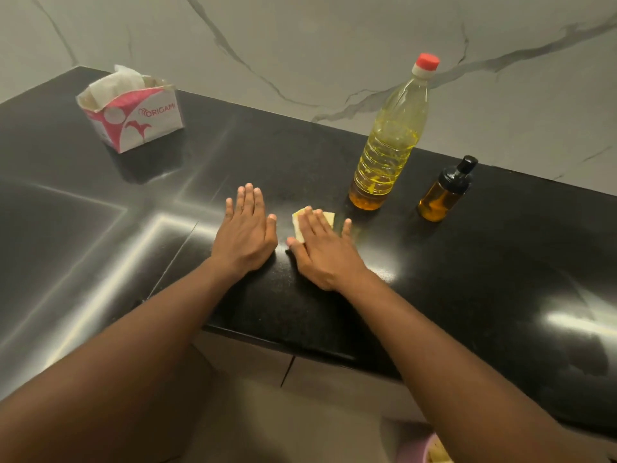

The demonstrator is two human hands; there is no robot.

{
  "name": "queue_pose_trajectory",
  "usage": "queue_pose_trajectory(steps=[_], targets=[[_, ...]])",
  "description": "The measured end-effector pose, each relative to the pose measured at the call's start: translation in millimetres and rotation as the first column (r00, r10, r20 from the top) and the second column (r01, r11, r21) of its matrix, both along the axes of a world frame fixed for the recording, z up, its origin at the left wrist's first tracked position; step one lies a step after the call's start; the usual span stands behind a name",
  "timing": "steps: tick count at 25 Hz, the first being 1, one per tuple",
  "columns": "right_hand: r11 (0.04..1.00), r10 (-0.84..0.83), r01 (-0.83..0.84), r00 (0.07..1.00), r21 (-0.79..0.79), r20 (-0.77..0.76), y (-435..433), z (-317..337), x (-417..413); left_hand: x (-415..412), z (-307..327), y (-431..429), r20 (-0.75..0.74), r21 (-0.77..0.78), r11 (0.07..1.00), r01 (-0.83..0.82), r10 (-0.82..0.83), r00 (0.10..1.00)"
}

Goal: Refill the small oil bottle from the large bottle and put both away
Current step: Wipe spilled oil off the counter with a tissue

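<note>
Your left hand (pixel 245 233) is lying flat on the dark surface (pixel 467 279), fingers (pixel 248 198) straight. Your right hand (pixel 322 252) is pressing straight fingers on one yellowed tissue (pixel 329 218). Just beyond its fingertips one large bottle (pixel 390 142) is standing capped, and one small bottle (pixel 440 195) is standing right of it, apart. One tissue box (pixel 133 121) is sitting far left.
</note>
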State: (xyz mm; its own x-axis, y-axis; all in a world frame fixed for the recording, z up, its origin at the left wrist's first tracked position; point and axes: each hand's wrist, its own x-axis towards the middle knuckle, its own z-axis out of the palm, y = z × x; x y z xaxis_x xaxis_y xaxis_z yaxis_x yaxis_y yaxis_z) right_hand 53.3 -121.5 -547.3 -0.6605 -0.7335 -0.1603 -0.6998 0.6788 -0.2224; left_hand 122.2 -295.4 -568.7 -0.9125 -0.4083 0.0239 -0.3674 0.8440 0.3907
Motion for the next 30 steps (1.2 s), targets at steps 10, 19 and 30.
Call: queue_pose_trajectory(steps=[10, 19, 30], targets=[[0.997, -0.068, 0.068, 0.998, 0.025, 0.011, -39, 8, -33, 2, -4, 2, -0.023, -0.031, 1.000, 0.003, -0.004, 1.000], [0.983, -0.181, 0.181, 0.983, 0.031, 0.009, 6, 5, -42, 3, -5, 3, -0.029, -0.038, 0.999, 0.017, -0.018, 0.999], [0.929, -0.368, 0.368, 0.930, 0.042, -0.015, 71, 8, -51, 5, -3, 2, -0.028, -0.036, 0.999, 0.031, -0.032, 0.999]])
